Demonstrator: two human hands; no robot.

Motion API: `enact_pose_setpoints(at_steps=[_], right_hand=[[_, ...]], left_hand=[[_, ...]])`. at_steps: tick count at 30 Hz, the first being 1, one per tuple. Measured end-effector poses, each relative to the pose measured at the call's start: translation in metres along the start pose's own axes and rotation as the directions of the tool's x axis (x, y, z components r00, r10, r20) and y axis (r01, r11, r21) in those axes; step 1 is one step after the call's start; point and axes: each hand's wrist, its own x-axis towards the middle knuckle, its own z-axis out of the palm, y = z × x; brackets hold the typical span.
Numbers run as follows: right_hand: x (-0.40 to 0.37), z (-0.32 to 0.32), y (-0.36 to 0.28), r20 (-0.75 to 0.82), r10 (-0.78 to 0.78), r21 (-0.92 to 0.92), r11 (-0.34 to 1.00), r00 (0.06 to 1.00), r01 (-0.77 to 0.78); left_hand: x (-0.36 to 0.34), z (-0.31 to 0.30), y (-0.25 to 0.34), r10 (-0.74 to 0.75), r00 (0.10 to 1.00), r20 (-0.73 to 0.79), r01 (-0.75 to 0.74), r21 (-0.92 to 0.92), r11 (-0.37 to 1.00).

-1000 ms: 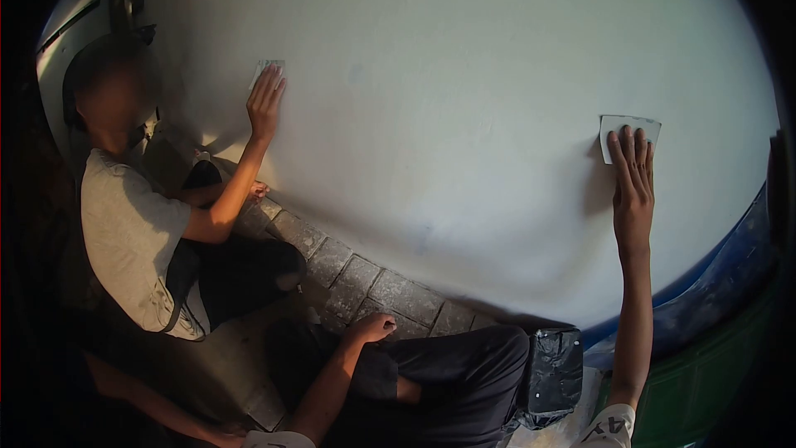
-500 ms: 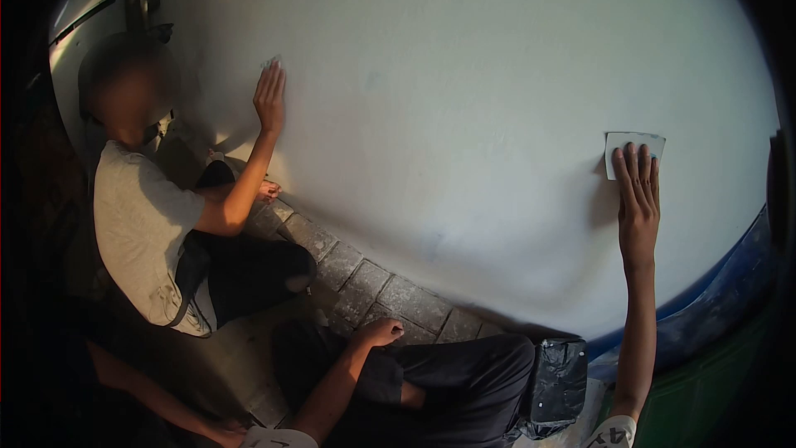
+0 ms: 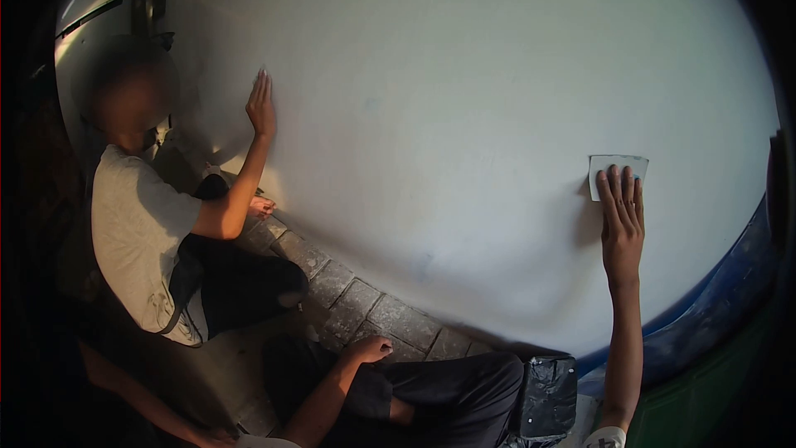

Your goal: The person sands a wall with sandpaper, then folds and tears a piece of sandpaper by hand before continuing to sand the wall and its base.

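At the right, my right hand (image 3: 622,228) presses a pale, thin rectangular sheet (image 3: 605,168) flat against a large white panel (image 3: 464,99), its fingers laid over the sheet. My left hand (image 3: 370,349) rests low near my dark-trousered leg (image 3: 464,382), its fingers curled in; whatever they may hold is too small to make out. The panel surface is smooth, with a faint bluish smudge left of its middle.
On the left a crouching person (image 3: 141,224) in a light shirt has one hand on the panel. Stone paving (image 3: 402,319) runs below the panel. A black wrapped object (image 3: 549,398) stands beside my knee. Another arm (image 3: 149,406) shows at the lower left.
My right hand and the sheet have moved down and slightly left on the panel. The other person's raised hand has shifted slightly left and down.
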Motion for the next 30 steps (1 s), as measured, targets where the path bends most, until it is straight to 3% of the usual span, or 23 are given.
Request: enact_pose_setpoints(at_steps=[30], right_hand=[[0.0005, -0.0049, -0.0068, 0.024, 0.027, 0.02, 0.999, 0.999, -0.028]], left_hand=[[0.0014, 0.0, -0.004, -0.042, 0.999, 0.024, 0.042, 0.031, 0.999]])
